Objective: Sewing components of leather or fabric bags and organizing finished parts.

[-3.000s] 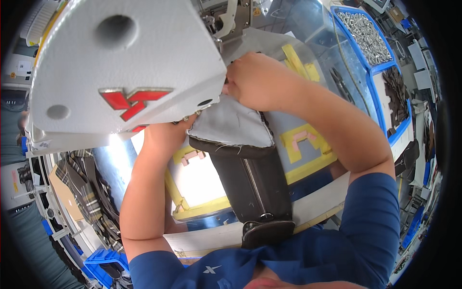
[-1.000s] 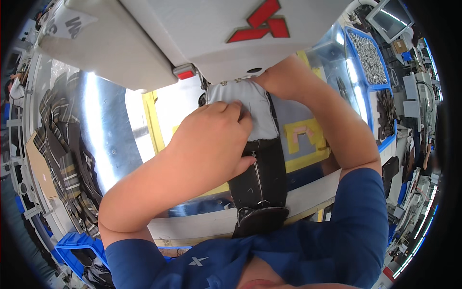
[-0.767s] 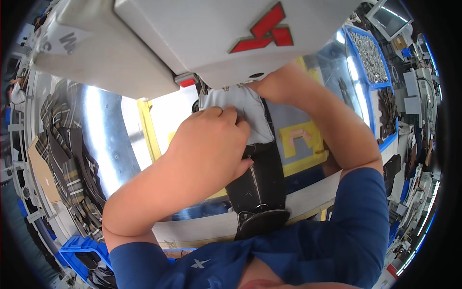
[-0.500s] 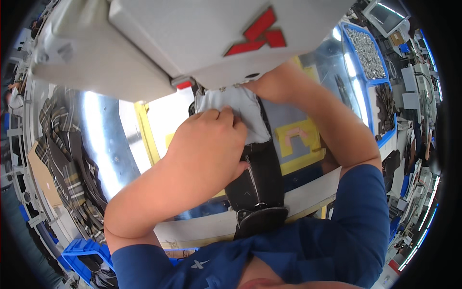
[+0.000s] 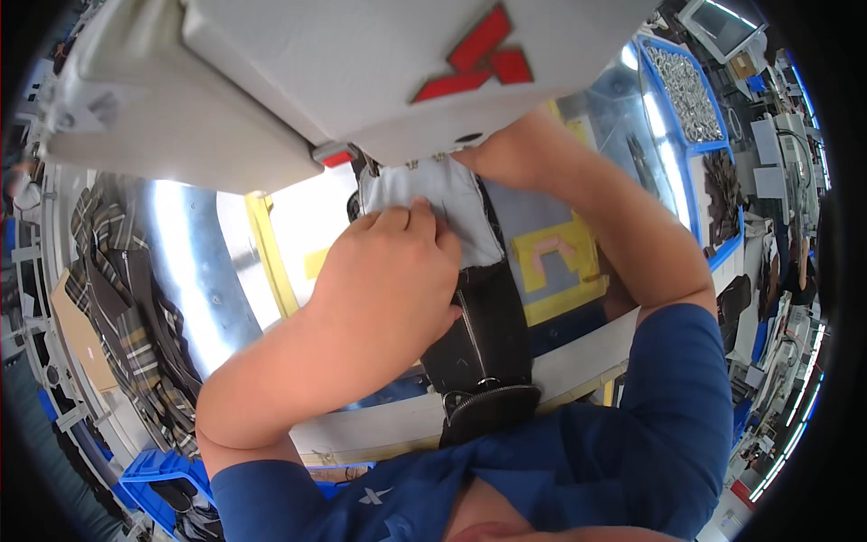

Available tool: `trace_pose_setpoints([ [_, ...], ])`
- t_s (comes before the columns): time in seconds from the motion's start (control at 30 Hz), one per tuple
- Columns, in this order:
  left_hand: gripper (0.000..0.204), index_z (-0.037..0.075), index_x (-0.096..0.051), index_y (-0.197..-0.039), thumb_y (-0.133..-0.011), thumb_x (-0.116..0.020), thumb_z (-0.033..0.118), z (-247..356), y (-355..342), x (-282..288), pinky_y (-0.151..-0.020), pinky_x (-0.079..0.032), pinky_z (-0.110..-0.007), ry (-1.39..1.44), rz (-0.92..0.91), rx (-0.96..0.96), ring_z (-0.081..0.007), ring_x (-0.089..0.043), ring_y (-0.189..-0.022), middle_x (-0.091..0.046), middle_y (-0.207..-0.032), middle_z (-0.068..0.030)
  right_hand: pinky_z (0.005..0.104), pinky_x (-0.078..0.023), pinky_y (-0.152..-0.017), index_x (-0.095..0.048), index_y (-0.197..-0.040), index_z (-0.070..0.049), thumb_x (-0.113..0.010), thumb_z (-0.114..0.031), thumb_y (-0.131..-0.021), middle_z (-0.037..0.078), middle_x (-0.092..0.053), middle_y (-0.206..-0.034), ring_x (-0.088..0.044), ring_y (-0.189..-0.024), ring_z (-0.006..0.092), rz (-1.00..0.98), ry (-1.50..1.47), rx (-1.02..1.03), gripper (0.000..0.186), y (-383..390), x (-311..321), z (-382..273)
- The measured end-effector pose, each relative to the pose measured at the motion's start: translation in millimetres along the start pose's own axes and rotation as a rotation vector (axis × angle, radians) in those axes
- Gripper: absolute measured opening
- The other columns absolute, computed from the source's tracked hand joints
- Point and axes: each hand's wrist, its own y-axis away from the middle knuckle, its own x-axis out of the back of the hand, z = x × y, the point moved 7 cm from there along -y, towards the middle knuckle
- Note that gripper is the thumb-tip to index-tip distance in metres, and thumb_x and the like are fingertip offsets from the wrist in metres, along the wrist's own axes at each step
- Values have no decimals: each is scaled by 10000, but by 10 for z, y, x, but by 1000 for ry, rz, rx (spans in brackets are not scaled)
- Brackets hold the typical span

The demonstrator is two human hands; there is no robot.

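A black, bag-like piece (image 5: pixel 501 361) with a metal zip runs from my body toward the white sewing machine head (image 5: pixel 361 72). Light grey cloth (image 5: pixel 465 221) lies over its far part and passes beneath the machine. My left hand (image 5: pixel 397 266) rests on the cloth's left side, fingers slightly bent on it, thumb apart beside the zip. At the cloth's far right edge, just under the machine head, is my right hand (image 5: pixel 515 158). Its thumb touches the edge there; the other fingers are hidden, as is the spot under the machine.
Plaid cloth pieces (image 5: pixel 126 280) are heaped at left. A blue tray (image 5: pixel 686 95) of small metal parts stands far right, with another blue tray (image 5: pixel 722 203) of dark pieces nearer. Yellow tape (image 5: pixel 564 307) marks the table. A blue crate (image 5: pixel 158 474) sits lower left.
The view has shifted slightly. Both hands stay at nearly the same places on the cloth, and any movement of the piece is too small to tell.
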Motion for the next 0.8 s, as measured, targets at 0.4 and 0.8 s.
trace_pose_setpoints([
  [0.4,542,-49,-683,-1100,-750,-794,349,49,25,-18,-908,-523,-353,-95,5,-8,-293,-659,-1031,-661,-1198,-251,498,-521,-716,-703,-899,-54,-621,-152,-754,182,-691,-846,-636,-829,432,-40,7,-15,193,0,-44,-25],
  [0.8,735,-66,-580,-1231,-722,-823,406,56,-6,-68,-1000,-489,-390,-55,8,-39,-338,-612,-1159,-591,-1287,-278,494,-504,-691,-692,-889,-36,-618,-144,-766,197,-678,-814,-626,-800,439,32,5,88,180,-13,65,-2],
])
